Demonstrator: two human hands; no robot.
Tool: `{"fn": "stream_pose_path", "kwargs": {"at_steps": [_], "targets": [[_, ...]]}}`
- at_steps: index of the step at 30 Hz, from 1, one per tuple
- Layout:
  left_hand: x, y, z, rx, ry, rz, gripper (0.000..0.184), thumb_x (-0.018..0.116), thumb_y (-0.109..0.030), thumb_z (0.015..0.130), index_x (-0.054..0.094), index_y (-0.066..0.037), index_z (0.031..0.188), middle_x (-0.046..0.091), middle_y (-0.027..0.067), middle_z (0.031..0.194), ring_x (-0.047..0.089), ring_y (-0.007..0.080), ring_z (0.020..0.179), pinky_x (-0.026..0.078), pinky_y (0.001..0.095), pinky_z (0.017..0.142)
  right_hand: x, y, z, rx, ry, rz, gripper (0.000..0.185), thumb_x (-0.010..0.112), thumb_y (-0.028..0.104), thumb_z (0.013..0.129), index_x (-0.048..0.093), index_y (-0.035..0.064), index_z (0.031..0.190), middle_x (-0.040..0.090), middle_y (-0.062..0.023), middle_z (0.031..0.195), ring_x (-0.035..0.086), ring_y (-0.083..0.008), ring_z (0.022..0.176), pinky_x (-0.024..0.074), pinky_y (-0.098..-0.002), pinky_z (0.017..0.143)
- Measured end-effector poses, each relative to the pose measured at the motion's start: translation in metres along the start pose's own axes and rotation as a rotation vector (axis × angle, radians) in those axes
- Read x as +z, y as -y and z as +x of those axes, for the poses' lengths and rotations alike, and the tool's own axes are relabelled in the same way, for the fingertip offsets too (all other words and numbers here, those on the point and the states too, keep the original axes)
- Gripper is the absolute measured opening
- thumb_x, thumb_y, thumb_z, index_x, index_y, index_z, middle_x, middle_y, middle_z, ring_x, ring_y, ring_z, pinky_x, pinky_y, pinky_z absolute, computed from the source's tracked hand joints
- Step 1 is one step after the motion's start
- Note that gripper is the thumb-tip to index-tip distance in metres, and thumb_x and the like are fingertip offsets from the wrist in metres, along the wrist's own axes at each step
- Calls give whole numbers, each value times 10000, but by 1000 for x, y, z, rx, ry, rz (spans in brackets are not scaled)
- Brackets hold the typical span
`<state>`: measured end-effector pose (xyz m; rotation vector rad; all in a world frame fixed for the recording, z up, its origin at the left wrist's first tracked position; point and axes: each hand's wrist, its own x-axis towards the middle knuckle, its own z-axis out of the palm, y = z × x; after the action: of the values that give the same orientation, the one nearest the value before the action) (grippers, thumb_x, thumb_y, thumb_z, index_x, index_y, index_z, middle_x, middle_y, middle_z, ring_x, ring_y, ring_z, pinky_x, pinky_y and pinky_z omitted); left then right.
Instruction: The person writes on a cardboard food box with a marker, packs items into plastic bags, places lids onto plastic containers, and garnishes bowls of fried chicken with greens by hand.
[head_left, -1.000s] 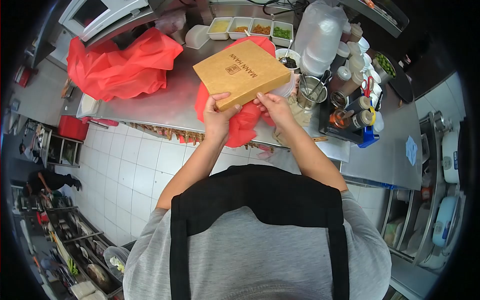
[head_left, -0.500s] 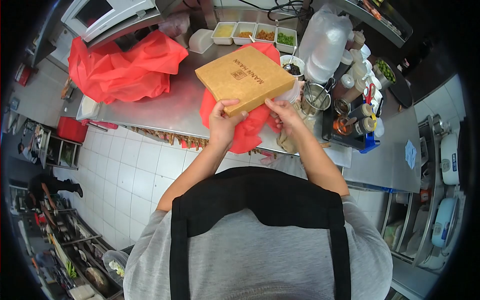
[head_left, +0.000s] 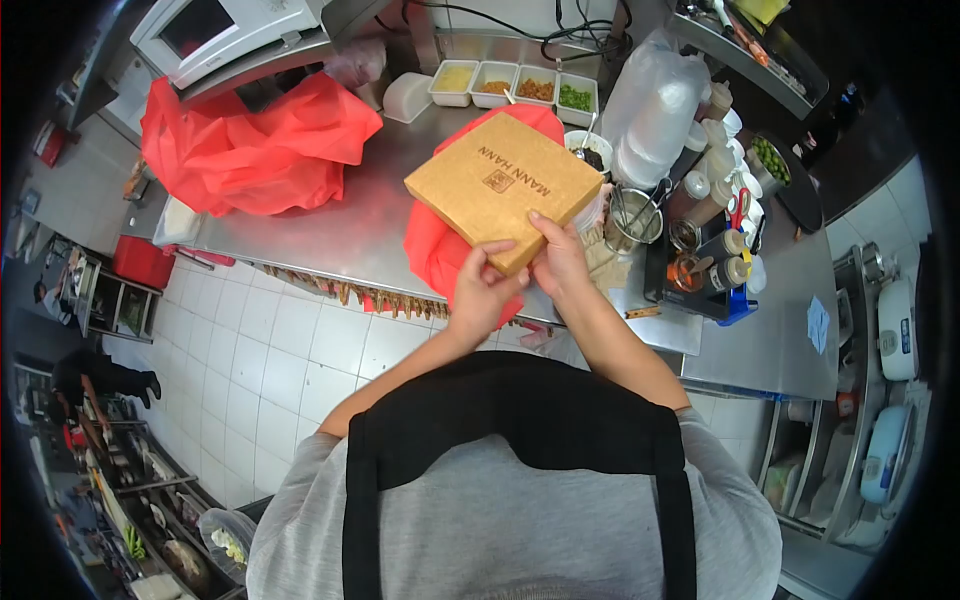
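A brown cardboard box (head_left: 505, 180) printed "MANN HANN" is held at its near corner by both hands, over a red bag (head_left: 435, 245) on the steel counter. My left hand (head_left: 485, 290) grips the box's near left edge, fingers on top and thumb against the side. My right hand (head_left: 558, 260) holds the near right edge with the thumb on the lid; its other fingers are partly hidden. A metal cup with utensils (head_left: 633, 222) stands to the right of the box.
Another red bag (head_left: 250, 145) lies at the left of the steel counter (head_left: 300, 235). Small food trays (head_left: 495, 84) line the back. Plastic containers (head_left: 655, 110), a bottle rack (head_left: 700, 265) and a blue cloth (head_left: 817, 325) are at right. A person (head_left: 105, 380) is at far left.
The box has turned and shifted slightly right and toward me. My right thumb has moved onto its lid, and my left hand has moved lower and closer to my right hand.
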<state>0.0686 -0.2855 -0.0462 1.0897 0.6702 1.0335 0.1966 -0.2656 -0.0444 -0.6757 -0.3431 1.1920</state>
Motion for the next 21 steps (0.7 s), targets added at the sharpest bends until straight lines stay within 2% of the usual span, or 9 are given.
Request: {"fn": "stream_pose_path", "kwargs": {"at_steps": [3,7,10,13,14,17,18,20,21], "targets": [[-9,-19,-17,165,-125,166,729,650,29,791,218,-79,1368,376,138,1246,517,190,1061,486,324,854,-25,18,14,135,104,-7,416,571,55,805,470,-15,1202,576,-133,1136,596,-264,977,473,-380,878],[-97,-39,0,115,-375,73,626,536,-345,918,181,-157,1398,375,169,1274,523,238,1071,489,403,870,-76,59,27,497,184,-5,521,585,148,744,480,-38,1219,599,-182,1118,612,-294,976,484,-401,883],[-129,-77,15,-122,32,-141,723,411,-573,901,123,-179,1434,428,205,1290,500,310,1153,478,445,901,-66,93,26,615,270,-132,552,580,200,736,486,-43,1223,606,-204,1111,626,-296,959,486,-398,882],[-120,-106,39,-260,452,-223,844,375,-687,841,76,-187,1452,424,236,1321,458,342,1214,446,479,941,-54,105,46,788,325,-170,557,569,204,739,485,-44,1231,601,-207,1125,633,-286,955,489,-387,877],[-116,-112,49,-335,516,-368,879,514,-581,847,18,-195,1462,342,235,1388,429,335,1245,412,459,980,-45,106,53,832,355,-187,567,580,207,722,495,-44,1224,607,-194,1121,634,-280,956,488,-374,879],[-111,-106,56,-388,627,-150,853,660,-316,833,100,-200,1466,330,149,1419,452,242,1228,403,394,991,-24,103,71,838,413,-335,561,602,203,735,498,-42,1228,609,-178,1126,633,-278,954,486,-368,881],[-97,-117,47,-391,624,-116,934,699,-74,751,110,-182,1468,263,102,1454,349,210,1306,331,349,1045,-20,102,79,830,483,-370,564,611,242,757,497,-34,1235,606,-176,1132,630,-267,962,486,-365,879],[-97,-109,33,-343,570,-204,916,676,-35,737,135,-173,1464,242,90,1462,302,215,1331,301,355,1063,-13,98,98,812,624,-440,578,630,319,800,493,-17,1250,601,-170,1145,623,-245,978,486,-360,875],[-97,-105,25,-321,544,-247,908,664,-16,730,148,-169,1462,231,83,1466,279,217,1344,286,359,1072,-5,96,101,817,555,-427,599,619,372,813,489,-10,1256,597,-162,1152,616,-235,989,486,-358,873]]}}
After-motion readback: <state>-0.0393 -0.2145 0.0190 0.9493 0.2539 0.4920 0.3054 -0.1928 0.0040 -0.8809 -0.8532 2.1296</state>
